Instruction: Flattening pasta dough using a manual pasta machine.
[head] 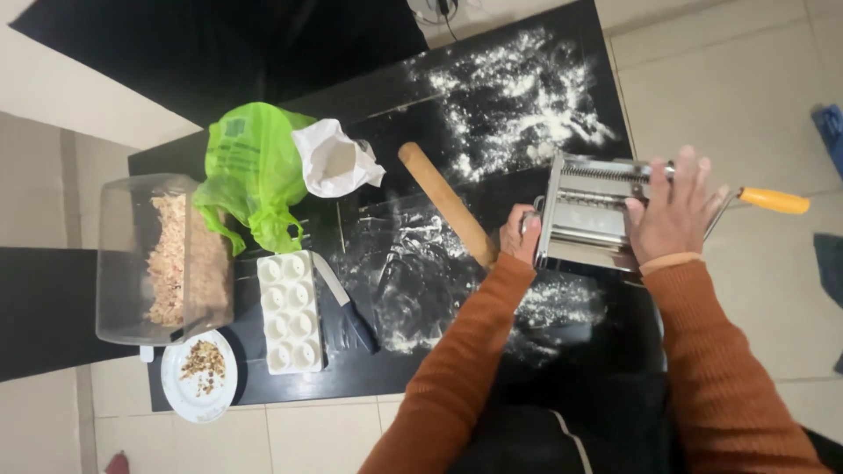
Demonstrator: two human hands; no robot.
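Observation:
A shiny metal pasta roller point(587, 211) stands on the flour-dusted black table point(492, 96), its crank ending in an orange handle point(773, 200) at the right. My left hand point(518, 235) grips the machine's left side. My right hand point(674, 206) lies flat with fingers spread against its right end, near the crank. Both arms wear rust-orange sleeves. A wooden rolling pin point(446, 204) lies diagonally just left of the machine, its near end touching my left hand.
A white bag of flour point(335, 160) and a green plastic bag point(253, 171) sit at the back left. A clear box of crumbled filling point(162, 259), a white mould tray point(288, 312), a black-handled knife point(347, 303) and a small white plate point(202, 376) lie at the left.

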